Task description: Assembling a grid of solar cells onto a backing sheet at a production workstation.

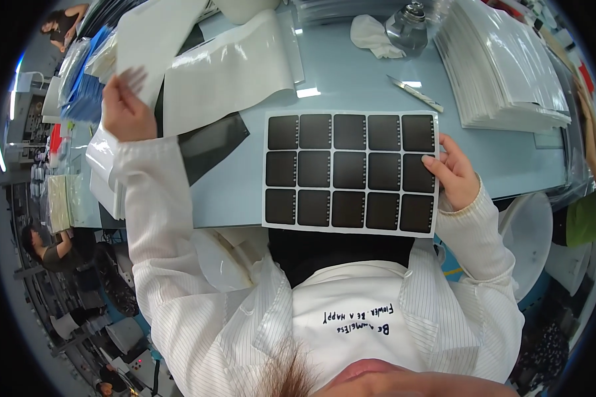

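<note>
My right hand (455, 173) grips the right edge of a white sheet (349, 149) bearing several rows of black, rounded-square pieces, its thumb on top. The sheet lies level, its near edge reaching past the table's front edge. My left hand (128, 114) is raised over the left side of the table, beside a white sheet (153, 40). Its fingertips are smeared by motion, and I cannot tell whether anything is between them. Next to that hand lie a glossy off-white film (230, 73) with a curled edge and a dark sheet (213, 147).
A craft knife (416, 94) lies beyond the black-pieced sheet. Behind it stand a clear bottle (408, 30) and a crumpled white wipe (372, 37). A tall stack of white sheets (493, 66) fills the right, and blue packets (87, 89) the far left. Other people sit farther left.
</note>
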{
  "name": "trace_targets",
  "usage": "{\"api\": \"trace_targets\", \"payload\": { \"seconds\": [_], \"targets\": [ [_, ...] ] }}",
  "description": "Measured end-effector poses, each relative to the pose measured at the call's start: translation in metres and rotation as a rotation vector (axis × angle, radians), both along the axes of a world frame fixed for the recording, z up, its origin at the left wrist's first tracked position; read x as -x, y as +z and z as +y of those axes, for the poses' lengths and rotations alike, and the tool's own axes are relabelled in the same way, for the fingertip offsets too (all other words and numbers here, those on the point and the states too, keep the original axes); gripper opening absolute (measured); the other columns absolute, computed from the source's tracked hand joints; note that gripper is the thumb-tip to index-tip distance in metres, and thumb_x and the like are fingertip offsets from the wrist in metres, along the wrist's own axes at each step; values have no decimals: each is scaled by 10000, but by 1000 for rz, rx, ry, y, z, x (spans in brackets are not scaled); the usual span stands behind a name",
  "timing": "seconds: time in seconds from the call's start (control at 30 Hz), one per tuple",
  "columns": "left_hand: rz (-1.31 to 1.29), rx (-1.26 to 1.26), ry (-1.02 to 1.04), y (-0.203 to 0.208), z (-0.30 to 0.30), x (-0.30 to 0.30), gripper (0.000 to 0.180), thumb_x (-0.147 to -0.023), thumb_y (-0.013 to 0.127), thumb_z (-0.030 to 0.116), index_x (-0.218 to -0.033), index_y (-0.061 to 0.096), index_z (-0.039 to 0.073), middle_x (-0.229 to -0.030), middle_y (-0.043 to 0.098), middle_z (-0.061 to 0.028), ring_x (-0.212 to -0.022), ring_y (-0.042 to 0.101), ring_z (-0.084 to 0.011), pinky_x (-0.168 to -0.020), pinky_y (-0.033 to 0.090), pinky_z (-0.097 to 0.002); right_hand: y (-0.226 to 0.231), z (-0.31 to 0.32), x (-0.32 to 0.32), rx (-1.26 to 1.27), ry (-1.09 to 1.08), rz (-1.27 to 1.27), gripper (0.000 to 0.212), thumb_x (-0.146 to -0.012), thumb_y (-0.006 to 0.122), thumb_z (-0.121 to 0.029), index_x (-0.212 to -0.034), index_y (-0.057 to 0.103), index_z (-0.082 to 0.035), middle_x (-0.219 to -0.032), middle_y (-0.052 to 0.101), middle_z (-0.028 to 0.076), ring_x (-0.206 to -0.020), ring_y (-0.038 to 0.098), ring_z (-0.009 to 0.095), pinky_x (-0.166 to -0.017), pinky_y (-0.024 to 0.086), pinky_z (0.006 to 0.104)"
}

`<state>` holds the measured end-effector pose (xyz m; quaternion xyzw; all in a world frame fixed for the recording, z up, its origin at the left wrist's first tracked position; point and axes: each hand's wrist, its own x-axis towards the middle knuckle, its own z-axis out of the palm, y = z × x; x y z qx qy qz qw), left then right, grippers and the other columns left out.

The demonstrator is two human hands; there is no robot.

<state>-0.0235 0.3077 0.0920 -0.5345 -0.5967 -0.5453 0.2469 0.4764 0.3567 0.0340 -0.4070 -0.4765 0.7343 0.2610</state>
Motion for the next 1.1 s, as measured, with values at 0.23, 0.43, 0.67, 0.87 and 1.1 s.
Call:
{"api": "trace_targets", "payload": {
  "seconds": [0.23,0.43,0.67,0.87,1.1],
  "targets": [
    [595,480,-56,1,-95,-62,423,-803,523,-140,-1187,632,-2,-1135,693,-166,-948,700,-299,-792,567,-346,2,2,-20,-47,-94,99,411,-962,526,-18,-1358,415,4,-1085,681,137,-979,670,173,-853,518,267],
    [674,799,-124,-46,-164,-138,320,-869,547,8,-1177,629,-10,-1178,665,-186,-1105,657,-332,-938,528,-439,11,11,-54,-130,-154,43,412,-956,533,-14,-1351,419,19,-1103,675,143,-971,675,177,-853,525,277],
    [564,851,-232,-60,-191,-138,285,-862,570,10,-1139,634,-4,-1191,651,-199,-1110,642,-358,-912,535,-439,25,33,-64,-178,-112,62,398,-960,534,-36,-1340,440,37,-1162,647,143,-989,671,176,-857,535,269],
    [407,891,-312,-71,-171,-172,489,-811,698,118,-1273,572,18,-1349,520,-230,-1241,533,-383,-1005,461,-469,63,60,-46,-284,-37,58,409,-950,598,-95,-1325,485,23,-1096,676,113,-915,679,135,-815,540,244],
    [413,844,-379,-81,-145,-207,583,-858,700,277,-1342,518,8,-1376,473,-261,-1282,470,-410,-1056,386,-497,167,92,-20,-561,219,-217,440,-969,560,-108,-1374,461,31,-1153,665,117,-988,673,143,-869,539,243]
  ]
}}
